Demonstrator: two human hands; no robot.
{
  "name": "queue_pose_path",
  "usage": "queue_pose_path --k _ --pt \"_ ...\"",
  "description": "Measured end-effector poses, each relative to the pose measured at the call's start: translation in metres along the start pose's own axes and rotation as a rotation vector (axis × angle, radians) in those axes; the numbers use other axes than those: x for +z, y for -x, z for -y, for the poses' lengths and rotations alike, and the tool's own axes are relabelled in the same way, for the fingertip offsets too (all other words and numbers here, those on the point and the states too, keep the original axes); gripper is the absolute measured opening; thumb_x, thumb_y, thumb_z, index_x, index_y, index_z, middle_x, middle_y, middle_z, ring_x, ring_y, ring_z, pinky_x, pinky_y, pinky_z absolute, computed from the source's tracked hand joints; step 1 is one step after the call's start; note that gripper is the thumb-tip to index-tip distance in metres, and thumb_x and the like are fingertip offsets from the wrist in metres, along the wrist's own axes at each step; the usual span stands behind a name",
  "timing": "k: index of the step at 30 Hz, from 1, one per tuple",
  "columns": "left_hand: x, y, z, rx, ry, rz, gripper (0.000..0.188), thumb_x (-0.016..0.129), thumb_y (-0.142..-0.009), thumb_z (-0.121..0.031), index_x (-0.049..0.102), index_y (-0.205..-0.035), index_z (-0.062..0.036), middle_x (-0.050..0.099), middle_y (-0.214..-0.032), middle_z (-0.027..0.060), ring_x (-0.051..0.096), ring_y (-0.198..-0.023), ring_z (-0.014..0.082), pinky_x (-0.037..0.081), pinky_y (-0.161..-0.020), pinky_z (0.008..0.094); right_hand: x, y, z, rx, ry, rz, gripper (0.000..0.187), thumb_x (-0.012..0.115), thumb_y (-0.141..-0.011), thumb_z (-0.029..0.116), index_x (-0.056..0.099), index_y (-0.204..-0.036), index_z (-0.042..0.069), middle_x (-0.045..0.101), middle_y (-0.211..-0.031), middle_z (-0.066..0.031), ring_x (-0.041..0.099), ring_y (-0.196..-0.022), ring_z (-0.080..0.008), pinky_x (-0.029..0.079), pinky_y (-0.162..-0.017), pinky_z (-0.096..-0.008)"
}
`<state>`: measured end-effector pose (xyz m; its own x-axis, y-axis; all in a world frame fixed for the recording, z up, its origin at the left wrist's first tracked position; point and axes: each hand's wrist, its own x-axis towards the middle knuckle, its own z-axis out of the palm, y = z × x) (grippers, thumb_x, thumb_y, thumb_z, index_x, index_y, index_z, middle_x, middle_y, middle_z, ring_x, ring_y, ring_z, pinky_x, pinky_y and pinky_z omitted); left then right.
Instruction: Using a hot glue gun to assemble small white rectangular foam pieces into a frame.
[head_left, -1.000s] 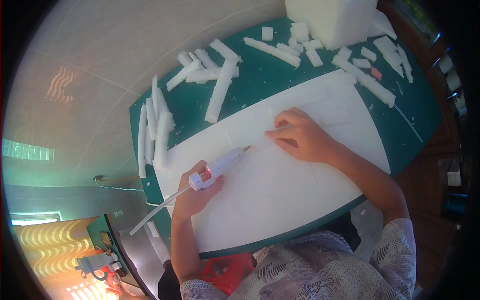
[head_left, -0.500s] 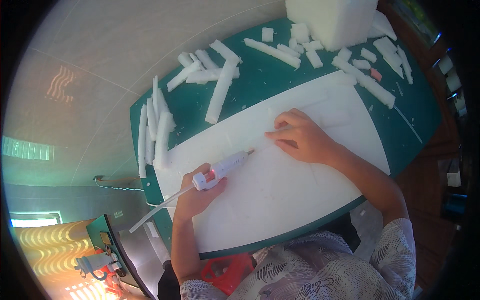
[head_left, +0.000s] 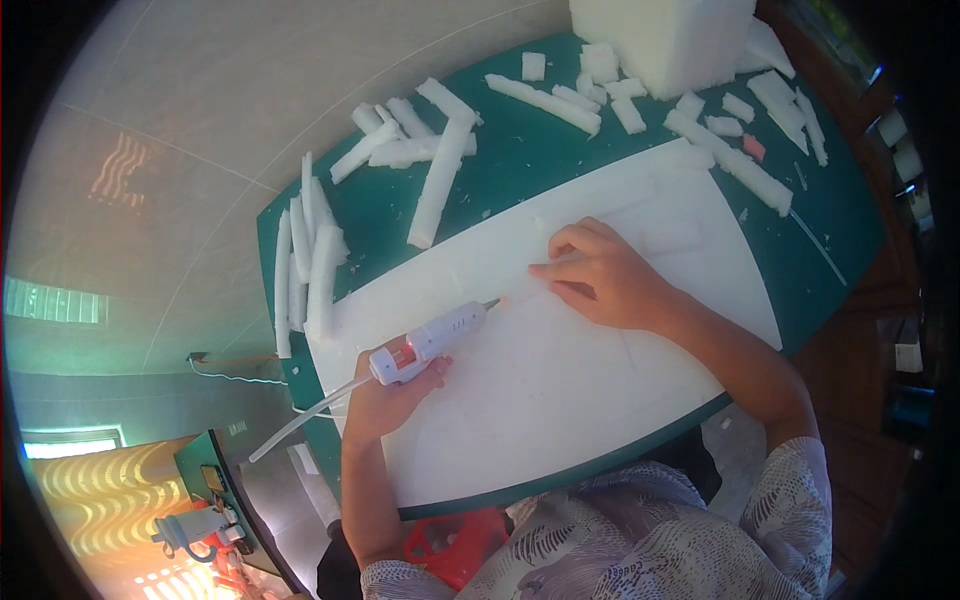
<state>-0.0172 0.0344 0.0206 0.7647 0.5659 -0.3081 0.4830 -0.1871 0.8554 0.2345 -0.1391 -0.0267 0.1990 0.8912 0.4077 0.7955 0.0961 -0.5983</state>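
My left hand (head_left: 390, 395) is wrapped around a white hot glue gun (head_left: 430, 340), its metal nozzle pointing up and right. A long translucent glue stick (head_left: 305, 418) sticks out of its back end. Further right, my right hand (head_left: 600, 275) is low over the large white board (head_left: 540, 400), fingers bent and drawn together. Whatever they may grip blends into the white surface and cannot be made out. Faint pale strips (head_left: 670, 235) show on the board beyond that hand. A short gap separates the nozzle from my right fingertips.
Cut white foam strips (head_left: 320, 270) lie at the left of the green table (head_left: 385, 225), with more foam strips (head_left: 440, 180) behind the board. Small foam pieces (head_left: 600, 65) and a big foam block (head_left: 665, 45) are at the back. Another thin glue stick (head_left: 818, 248) lies right.
My left hand has drawn the glue gun back a little, to the left, so its nozzle is farther from my right hand. The right hand stays nearly still.
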Motion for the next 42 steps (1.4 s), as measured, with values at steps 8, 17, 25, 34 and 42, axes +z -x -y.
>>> queue_pose_path --k 8,17,25,34,42 --pt "0.005 -0.001 0.003 0.022 -0.108 -0.011 0.022 0.074 -0.081 -0.015 0.069 -0.096 0.0013 0.066 -0.071 0.0052 0.059 -0.064 0.0112 0.047 -0.060 0.0275 0.000 0.000 0.000 -0.007 0.014 -0.009 0.028 0.073 -0.077 0.001 0.074 -0.104 0.009 0.058 -0.099 -0.0084 0.055 -0.096 -0.0250 0.047 -0.083 -0.0341" --pt "0.007 0.000 0.002 -0.052 -0.102 -0.060 0.025 0.075 -0.081 -0.016 0.070 -0.098 0.0015 0.066 -0.073 0.0047 0.059 -0.066 0.0094 0.047 -0.060 0.0271 0.001 0.001 -0.001 -0.011 -0.004 -0.008 0.028 0.072 -0.077 0.002 0.074 -0.104 0.009 0.058 -0.099 -0.0086 0.055 -0.096 -0.0256 0.047 -0.082 -0.0344" --pt "0.006 -0.002 0.009 -0.017 -0.064 -0.101 0.023 0.074 -0.081 -0.015 0.070 -0.096 0.0019 0.066 -0.070 0.0032 0.057 -0.063 0.0086 0.046 -0.058 0.0266 0.001 0.000 -0.001 -0.016 0.002 -0.011 0.028 0.073 -0.076 0.002 0.074 -0.103 0.009 0.058 -0.099 -0.0085 0.055 -0.095 -0.0252 0.047 -0.082 -0.0345" --pt "0.009 -0.004 0.009 -0.002 -0.077 -0.121 0.020 0.072 -0.082 -0.017 0.069 -0.091 0.0014 0.066 -0.070 0.0039 0.058 -0.062 0.0098 0.046 -0.057 0.0270 0.002 0.000 -0.001 -0.023 -0.005 -0.009 0.029 0.073 -0.076 0.001 0.074 -0.104 0.008 0.058 -0.099 -0.0083 0.054 -0.095 -0.0253 0.047 -0.082 -0.0343" --pt "0.010 -0.005 0.010 -0.039 -0.096 -0.140 0.022 0.072 -0.082 -0.018 0.069 -0.092 0.0015 0.067 -0.072 0.0058 0.061 -0.065 0.0127 0.048 -0.060 0.0290 0.001 0.000 -0.001 -0.023 -0.004 -0.012 0.029 0.072 -0.077 0.001 0.074 -0.105 0.009 0.058 -0.098 -0.0081 0.054 -0.094 -0.0245 0.047 -0.081 -0.0336"
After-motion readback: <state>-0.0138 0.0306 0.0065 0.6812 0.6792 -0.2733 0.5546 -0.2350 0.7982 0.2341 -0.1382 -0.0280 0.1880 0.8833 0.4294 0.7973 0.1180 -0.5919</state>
